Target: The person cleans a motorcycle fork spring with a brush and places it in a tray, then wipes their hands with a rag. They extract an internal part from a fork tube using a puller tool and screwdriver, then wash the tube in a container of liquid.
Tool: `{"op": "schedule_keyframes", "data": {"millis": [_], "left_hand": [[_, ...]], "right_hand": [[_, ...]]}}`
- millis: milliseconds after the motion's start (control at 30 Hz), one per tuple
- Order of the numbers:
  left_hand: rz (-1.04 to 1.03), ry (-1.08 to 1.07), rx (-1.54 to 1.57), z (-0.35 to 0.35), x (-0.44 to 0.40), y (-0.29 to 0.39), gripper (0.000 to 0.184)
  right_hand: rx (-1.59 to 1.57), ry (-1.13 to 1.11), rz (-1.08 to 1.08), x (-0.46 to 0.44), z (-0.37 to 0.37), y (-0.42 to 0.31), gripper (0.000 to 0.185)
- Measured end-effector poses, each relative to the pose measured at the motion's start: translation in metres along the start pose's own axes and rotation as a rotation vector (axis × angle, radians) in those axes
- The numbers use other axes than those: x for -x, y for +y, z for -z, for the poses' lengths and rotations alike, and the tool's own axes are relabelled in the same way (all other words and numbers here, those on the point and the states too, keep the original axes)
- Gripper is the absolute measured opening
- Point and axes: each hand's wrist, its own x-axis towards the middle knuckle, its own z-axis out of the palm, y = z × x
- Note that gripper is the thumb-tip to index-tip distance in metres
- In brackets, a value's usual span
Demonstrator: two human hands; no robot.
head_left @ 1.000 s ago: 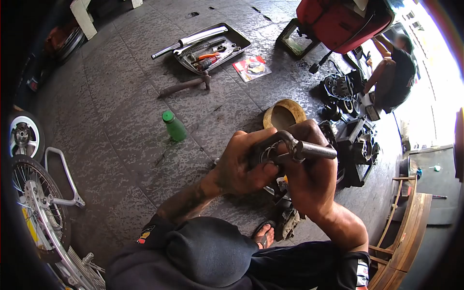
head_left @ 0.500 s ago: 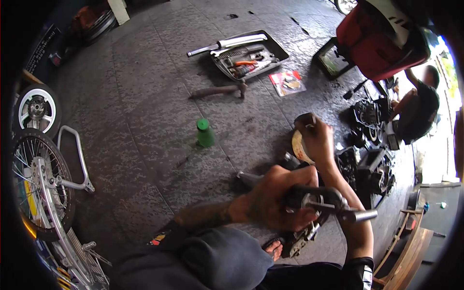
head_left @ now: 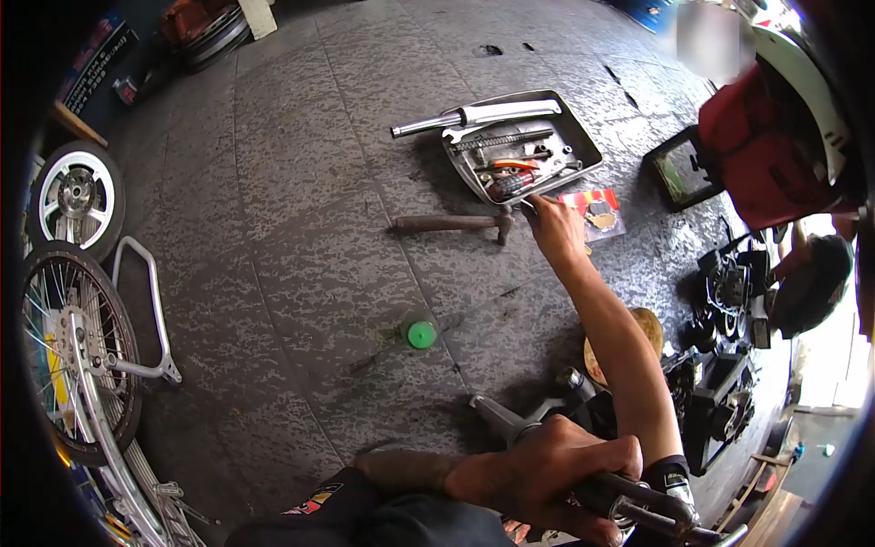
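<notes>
My left hand (head_left: 556,474), low in the view, is closed around a dark metal part (head_left: 638,506) with a rod and a bent arm; its lower end is cut off by the frame. My right hand (head_left: 558,228) reaches forward to the near edge of the metal tray (head_left: 591,168), its fingers pinched on a small dark thing that is too hidden to name. Left of those fingers lies a hammer (head_left: 447,222), and to their right a red-edged packet (head_left: 597,214). Inside the tray are a shock-like tube (head_left: 510,111), a spring (head_left: 501,141) and an orange-handled tool (head_left: 512,165).
A green-capped bottle (head_left: 421,335) stands on the floor. The yellowish ring (head_left: 649,333) lies beside my right forearm. Engine parts (head_left: 725,283) and a crouching person (head_left: 811,287) are at the right, below a red box (head_left: 756,150). Wheels (head_left: 77,193) line the left.
My right hand has left the metal part and moved forward, past the yellowish ring, to the tray. My left hand has kept its hold and sits lower. The view has shifted.
</notes>
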Motion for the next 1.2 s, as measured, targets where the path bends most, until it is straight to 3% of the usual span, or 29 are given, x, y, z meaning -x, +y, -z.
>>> {"op": "schedule_keyframes", "data": {"millis": [133,433,633,700,833,1000,1033,1133,1200], "left_hand": [[-0.051,0.104,0.017,0.013,-0.005,0.008,0.044],[-0.196,0.122,-0.054,0.027,-0.003,0.002,0.054],[-0.181,0.166,-0.066,0.026,-0.003,0.007,0.046],[-0.150,0.161,-0.033,0.024,-0.002,0.009,0.046],[-0.188,0.118,-0.004,0.028,-0.004,0.013,0.047],[-0.169,0.102,-0.004,0.023,-0.005,0.012,0.046],[-0.167,0.098,-0.003,0.021,-0.005,0.011,0.046],[-0.207,0.151,-0.060,0.018,-0.004,0.011,0.046],[-0.182,0.140,-0.020,0.021,-0.003,0.014,0.046]], "right_hand": [[0.092,-0.071,0.025,-0.021,-0.022,0.008,0.010],[0.174,-0.110,0.106,-0.037,-0.038,0.011,0.014],[0.100,-0.149,-0.021,-0.034,-0.030,0.004,0.016],[-0.012,0.065,-0.091,-0.030,-0.029,0.000,0.023],[-0.131,0.032,-0.060,-0.021,-0.021,0.019,0.024],[0.067,0.234,-0.025,-0.019,0.009,0.036,0.022],[0.039,0.211,-0.182,-0.019,0.024,0.029,0.022],[-0.117,0.451,-0.196,-0.028,0.030,0.044,0.027],[-0.255,0.450,-0.287,-0.034,0.030,0.040,0.025]]}}
